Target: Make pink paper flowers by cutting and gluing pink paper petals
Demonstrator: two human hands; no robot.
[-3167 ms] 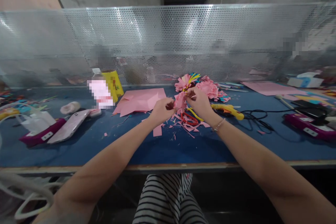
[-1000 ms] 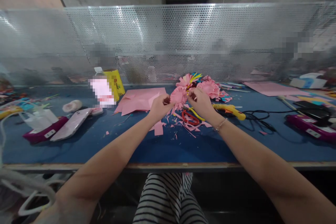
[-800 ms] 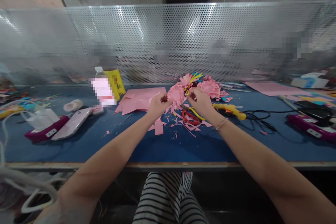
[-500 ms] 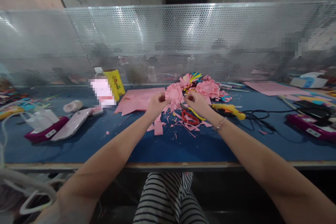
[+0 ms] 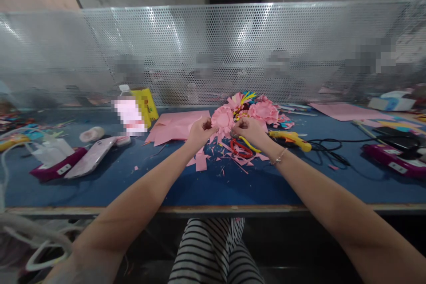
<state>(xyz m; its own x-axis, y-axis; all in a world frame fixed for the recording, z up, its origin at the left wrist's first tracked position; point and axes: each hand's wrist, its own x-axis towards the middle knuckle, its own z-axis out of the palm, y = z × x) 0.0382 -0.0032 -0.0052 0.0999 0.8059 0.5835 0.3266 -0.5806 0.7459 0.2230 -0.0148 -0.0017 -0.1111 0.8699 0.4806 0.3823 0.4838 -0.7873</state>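
A pink paper flower with ruffled petals is held up between my two hands, above the table. My left hand pinches its left edge with thumb and fingers. On the other side, my right hand has its fingers closed on the flower's right edge. Pink paper scraps lie below. Red-handled scissors rest among the scraps under my right hand, their blades partly covered. Behind it sit more pink paper flowers in a pile. Sheets of pink paper lie behind my left hand.
A yellow glue gun with a black cord lies at right. Purple power strips stand at both sides, with a phone by the left one. A bottle and yellow packet stand before the perforated metal screen.
The flower has shifted slightly to the right and turned a little between my fingers. Both hands keep their hold on its edges. The table things have not moved.
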